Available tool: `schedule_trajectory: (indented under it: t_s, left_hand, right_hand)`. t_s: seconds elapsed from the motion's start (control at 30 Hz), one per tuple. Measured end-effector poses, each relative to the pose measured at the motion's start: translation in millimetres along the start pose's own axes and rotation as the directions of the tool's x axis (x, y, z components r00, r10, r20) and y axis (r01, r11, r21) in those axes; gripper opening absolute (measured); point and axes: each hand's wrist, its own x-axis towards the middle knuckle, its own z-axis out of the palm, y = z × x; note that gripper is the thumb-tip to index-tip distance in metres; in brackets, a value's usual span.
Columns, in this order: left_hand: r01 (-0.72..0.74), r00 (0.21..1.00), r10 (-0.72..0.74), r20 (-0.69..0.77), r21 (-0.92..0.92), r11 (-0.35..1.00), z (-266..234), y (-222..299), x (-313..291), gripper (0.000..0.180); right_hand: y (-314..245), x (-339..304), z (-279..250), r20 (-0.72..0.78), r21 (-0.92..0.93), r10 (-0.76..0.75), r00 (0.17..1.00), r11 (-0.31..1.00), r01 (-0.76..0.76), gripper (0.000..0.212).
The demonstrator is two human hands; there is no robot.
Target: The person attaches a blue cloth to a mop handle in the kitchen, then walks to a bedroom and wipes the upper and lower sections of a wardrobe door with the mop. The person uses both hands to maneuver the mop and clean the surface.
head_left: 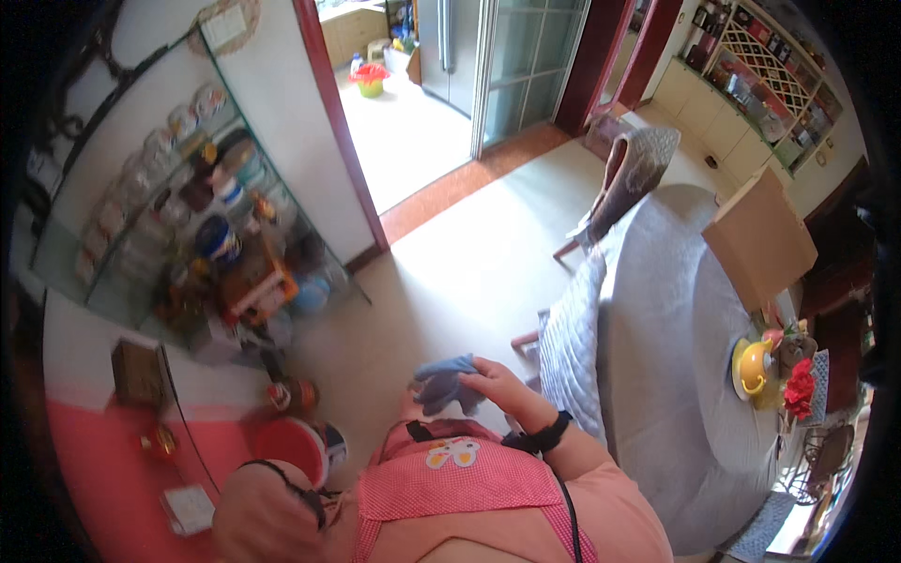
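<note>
My right hand (pixel 488 378) is out in front of my waist, its fingers closed on a crumpled blue-grey cloth (pixel 444 387). The cloth hangs above the front of my pink checked apron (pixel 455 488), which has a white rabbit patch. A black band circles my right wrist. At the lower left, my left hand (pixel 267 511) is blurred beside a black strap, and its fingers cannot be made out. Nearest to that hand is a red round tub (pixel 298 450).
A round table (pixel 657 375) under a grey cloth stands to the right, bearing an open cardboard box (pixel 760 239) and a yellow pot (pixel 751 366). A chair (pixel 633 174) is beyond. Glass shelves (pixel 122 253) crowded with jars line the left. A doorway opens ahead.
</note>
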Motion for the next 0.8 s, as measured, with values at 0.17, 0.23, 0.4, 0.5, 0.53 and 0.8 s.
schedule_trajectory:
  t_s: [0.17, 0.23, 0.4, 0.5, 0.53, 0.8]
  left_hand:
    - [0.679, 0.65, -0.534, -0.541, 0.098, 0.727, -121.9, -82.9, -65.9, 0.022]
    - [0.773, 0.388, -0.652, -0.651, -0.155, 0.615, -150.0, -128.0, -74.2, 0.019]
    - [0.801, 0.536, -0.82, -0.201, -0.184, 0.569, -274.1, -244.8, -76.1, 0.028]
    - [0.432, 0.899, -0.437, -0.018, -0.109, 0.895, -345.7, -320.2, -56.9, 0.028]
    - [0.251, 0.963, -0.268, -0.038, -0.242, 0.937, -362.0, -343.7, -44.8, 0.028]
    - [-0.101, 0.989, 0.062, -0.131, -0.317, 0.943, -501.8, -465.5, 14.9, 0.019]
  right_hand:
    - [-34.5, 88.4, -52.4, -0.267, -0.174, -0.077, 0.961, 0.984, 0.03, 0.027]
    - [-49.4, 114.0, -75.8, -0.33, -0.086, -0.03, 0.943, 0.996, 0.002, 0.028]
    - [-109.9, 175.3, -135.7, -0.482, 0.157, -0.046, 0.875, 0.978, 0.138, 0.028]
    - [-154.9, 209.7, -191.9, -0.507, 0.171, 0.14, 0.851, 0.983, -0.06, 0.028]
    - [-169.7, 225.9, -211.0, -0.514, 0.121, 0.115, 0.85, 0.991, -0.06, 0.028]
    - [-271.6, 371.8, -349.8, -0.321, 0.028, 0.002, 0.947, 1.0, 0.008, 0.025]
